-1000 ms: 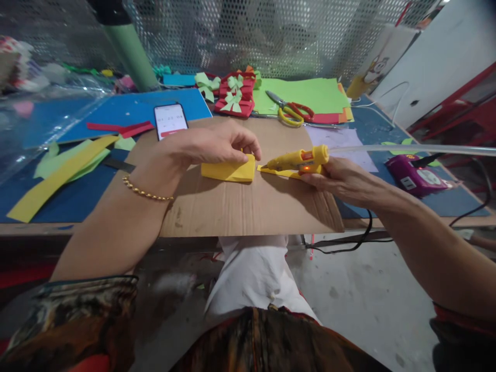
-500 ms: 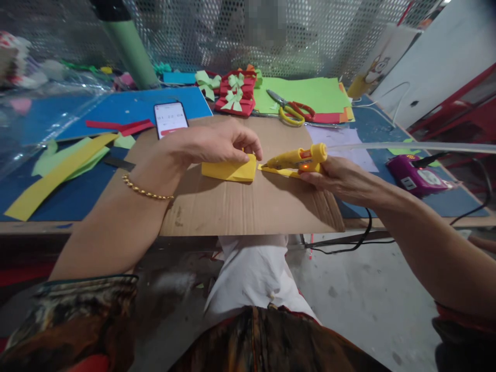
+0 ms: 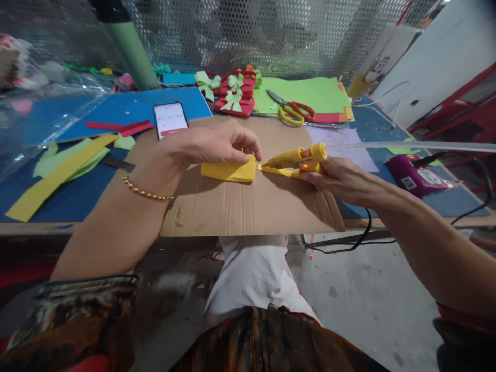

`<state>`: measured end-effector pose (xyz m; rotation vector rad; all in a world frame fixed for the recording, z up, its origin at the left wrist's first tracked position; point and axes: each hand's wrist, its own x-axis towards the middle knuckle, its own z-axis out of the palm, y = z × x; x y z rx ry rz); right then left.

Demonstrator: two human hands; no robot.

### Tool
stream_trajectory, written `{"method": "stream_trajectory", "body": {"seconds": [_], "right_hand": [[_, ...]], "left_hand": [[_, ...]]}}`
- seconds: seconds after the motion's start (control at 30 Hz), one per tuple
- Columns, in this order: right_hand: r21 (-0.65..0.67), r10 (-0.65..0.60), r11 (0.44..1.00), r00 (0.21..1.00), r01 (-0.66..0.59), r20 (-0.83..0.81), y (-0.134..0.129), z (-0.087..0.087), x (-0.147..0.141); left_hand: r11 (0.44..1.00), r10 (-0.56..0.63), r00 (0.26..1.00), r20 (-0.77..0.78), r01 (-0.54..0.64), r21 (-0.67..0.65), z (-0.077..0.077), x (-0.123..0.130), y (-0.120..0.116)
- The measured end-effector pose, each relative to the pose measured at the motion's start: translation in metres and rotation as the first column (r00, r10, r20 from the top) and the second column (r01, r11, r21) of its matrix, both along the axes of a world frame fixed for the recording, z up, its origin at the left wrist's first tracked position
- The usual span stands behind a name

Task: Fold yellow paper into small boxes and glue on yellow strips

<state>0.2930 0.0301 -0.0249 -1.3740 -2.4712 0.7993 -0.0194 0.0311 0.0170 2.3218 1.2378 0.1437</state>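
Observation:
My left hand point(image 3: 228, 142) is closed on the top edge of a folded piece of yellow paper point(image 3: 228, 172), with thumb and fingers pinching its right part. My right hand point(image 3: 337, 178) grips a yellow hot glue gun point(image 3: 294, 157), whose orange light is lit and whose clear glue stick point(image 3: 411, 148) sticks out to the right. The gun's nozzle points left, close to the end of a narrow yellow paper strip point(image 3: 284, 172) beside the folded piece. Whether the nozzle touches the strip I cannot tell. Both yellow papers are over a cardboard sheet point(image 3: 217, 212).
Scissors point(image 3: 289, 108) lie on green sheets point(image 3: 302, 90) at the back, beside red pieces with pale green bows point(image 3: 234, 95). A phone point(image 3: 170, 120) rests behind my left wrist. Paper strips point(image 3: 58, 178) are at left. A purple power socket point(image 3: 413, 175) with cables stands at right.
Almost nothing differs. Both hands, the glue gun and the yellow papers keep nearly the same places.

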Motion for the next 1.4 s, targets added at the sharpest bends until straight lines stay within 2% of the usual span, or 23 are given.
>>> {"method": "stream_trajectory", "body": {"seconds": [0.4,0.83,1.07,1.4], "right_hand": [[0.017,0.007,1.000,1.000,-0.007,-0.011,0.0018,-0.0026,0.0031],[0.057,0.044,0.997,0.998,-0.042,-0.038,-0.0036,0.0026,-0.0042],[0.014,0.006,1.000,1.000,-0.006,-0.007,-0.0051,0.0036,-0.0035],[-0.014,0.045,0.999,0.999,-0.046,-0.008,-0.0030,0.0059,0.0003]], "left_hand": [[1.000,0.012,1.000,-0.005,-0.012,-0.010,0.0018,0.0008,-0.0016],[1.000,0.015,1.000,0.017,-0.015,-0.025,0.0002,0.0005,-0.0007],[1.000,-0.003,1.000,-0.009,0.003,-0.031,0.0017,0.0008,-0.0008],[1.000,-0.018,1.000,-0.006,0.018,-0.007,0.0026,0.0001,0.0000]]}}
